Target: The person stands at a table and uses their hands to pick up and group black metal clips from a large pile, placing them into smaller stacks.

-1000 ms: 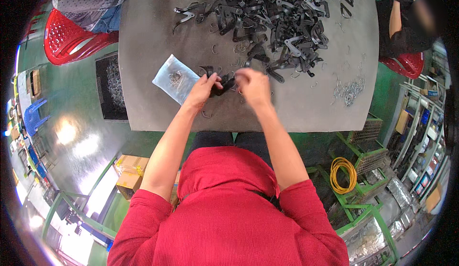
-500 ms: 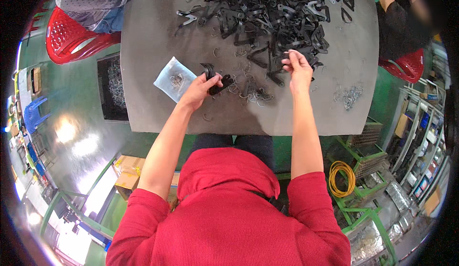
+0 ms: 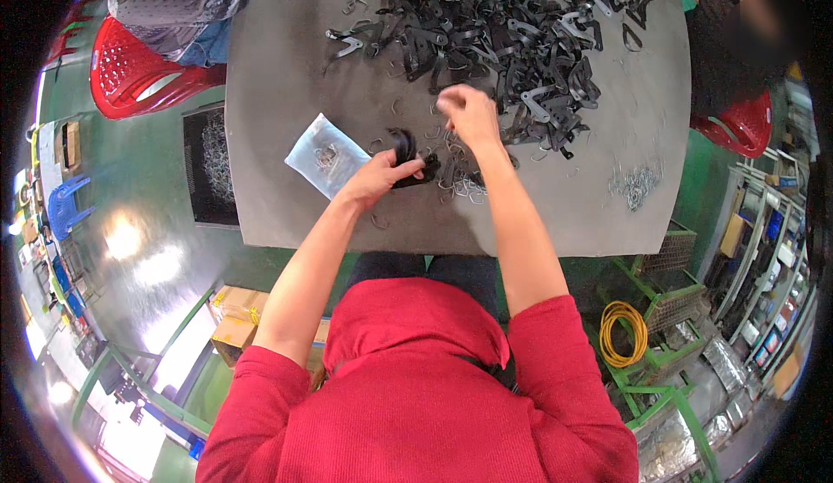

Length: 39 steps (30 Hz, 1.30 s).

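Note:
My left hand (image 3: 377, 179) is closed around a small bundle of curved black plastic pieces (image 3: 404, 146), just over the table's near half. My right hand (image 3: 473, 117) is up and to the right of it, in front of the pile; its fingers are curled together, and what they hold, if anything, is hidden. Beyond both hands spreads a big heap of black clip-like parts (image 3: 495, 27), some with grey metal pieces. Loose thin metal hooks (image 3: 468, 190) lie between and below my hands. Beside my left hand is a pale blue plastic bag (image 3: 323, 155) with small metal bits on it.
The grey table (image 3: 555, 223) carries another cluster of thin metal wires (image 3: 636, 185) at right. A black crate (image 3: 208, 164) of metal pieces stands off the left edge. People sit at the far left and far right, by red chairs (image 3: 126, 66). A yellow coiled hose (image 3: 623, 334) hangs at lower right.
My right hand has moved left from the heap's near right edge toward my left hand. My left hand, still gripping the black pieces, has shifted slightly right and nearer.

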Tool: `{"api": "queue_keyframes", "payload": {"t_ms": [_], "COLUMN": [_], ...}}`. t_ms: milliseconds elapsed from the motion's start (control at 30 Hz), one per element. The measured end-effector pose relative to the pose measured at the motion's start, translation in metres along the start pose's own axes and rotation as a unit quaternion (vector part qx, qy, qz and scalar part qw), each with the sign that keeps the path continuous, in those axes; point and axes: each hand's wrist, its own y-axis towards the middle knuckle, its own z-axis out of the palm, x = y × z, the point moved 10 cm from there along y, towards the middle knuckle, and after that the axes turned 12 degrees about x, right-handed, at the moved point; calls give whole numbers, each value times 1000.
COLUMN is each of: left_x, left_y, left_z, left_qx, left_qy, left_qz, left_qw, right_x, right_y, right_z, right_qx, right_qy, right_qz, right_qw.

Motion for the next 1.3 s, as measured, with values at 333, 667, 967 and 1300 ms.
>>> {"api": "queue_keyframes", "payload": {"t_ms": [333, 667, 967, 1300], "left_x": [38, 15, 32, 25], "left_y": [-19, 1, 17, 17], "left_z": [-49, -34, -20, -20], "left_qx": [-140, -93, -110, -98], "left_qy": [-193, -220, -298, -291], "left_qz": [19, 77, 49, 75], "left_qw": [971, 968, 947, 949], "right_x": [-9, -13, 34, -61], "right_y": [50, -14, -68, -49], "right_z": [11, -18, 53, -6], "right_qx": [53, -11, 64, -138], "right_qy": [207, -16, -129, 174], "right_qz": [88, 134, 101, 212], "right_qw": [973, 991, 984, 952]}}
